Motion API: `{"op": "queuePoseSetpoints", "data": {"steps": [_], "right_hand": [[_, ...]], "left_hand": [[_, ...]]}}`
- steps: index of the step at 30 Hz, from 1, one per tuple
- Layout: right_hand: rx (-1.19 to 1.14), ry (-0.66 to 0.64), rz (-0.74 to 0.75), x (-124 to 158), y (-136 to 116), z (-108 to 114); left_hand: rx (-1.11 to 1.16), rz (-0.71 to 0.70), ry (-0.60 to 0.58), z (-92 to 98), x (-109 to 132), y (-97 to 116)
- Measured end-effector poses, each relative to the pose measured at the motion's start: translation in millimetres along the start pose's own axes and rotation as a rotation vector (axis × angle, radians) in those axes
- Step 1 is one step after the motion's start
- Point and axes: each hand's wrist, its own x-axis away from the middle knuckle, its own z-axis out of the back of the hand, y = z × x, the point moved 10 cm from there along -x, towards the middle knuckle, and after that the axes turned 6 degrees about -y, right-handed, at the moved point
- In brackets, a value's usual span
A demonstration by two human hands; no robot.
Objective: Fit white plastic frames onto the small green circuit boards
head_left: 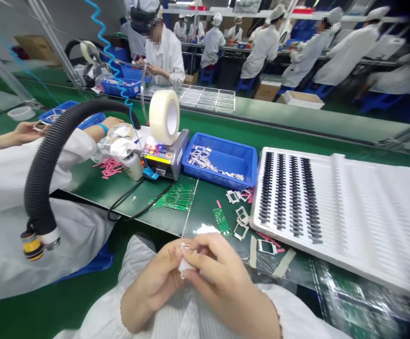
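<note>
Close to my lap, my left hand and my right hand pinch a small white plastic part between their fingertips. The fingers cover much of it, so its full shape is hidden. On the bench edge just beyond lie a narrow green circuit board and several small white frames. One more white frame rests to the right, between two strips of beige tape.
A blue bin of white frames stands beside a tape dispenser carrying a tape roll. At right is a white foam tray with rows of black parts. A black flexible hose arches at left, near a co-worker's sleeve.
</note>
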Motion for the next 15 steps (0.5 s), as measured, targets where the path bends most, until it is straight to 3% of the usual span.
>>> {"op": "queuePoseSetpoints", "data": {"steps": [2,6,9,12,15], "right_hand": [[0.036,-0.004,-0.068,-1,23,3],[0.459,-0.157,-0.568,-3,128,2],[0.604,-0.261,-0.761,-6,187,-10],[0.605,-0.285,-0.777,-12,205,-21],[0.553,-0.287,-0.707,-17,185,-18]], "left_hand": [[0.015,0.007,0.005,10.2,0,-2],[0.044,0.012,-0.009,18.8,-2,-3],[0.054,-0.008,-0.036,14.9,-3,0],[0.054,-0.029,-0.068,8.7,-5,6],[0.049,-0.047,-0.071,6.3,-6,11]]}}
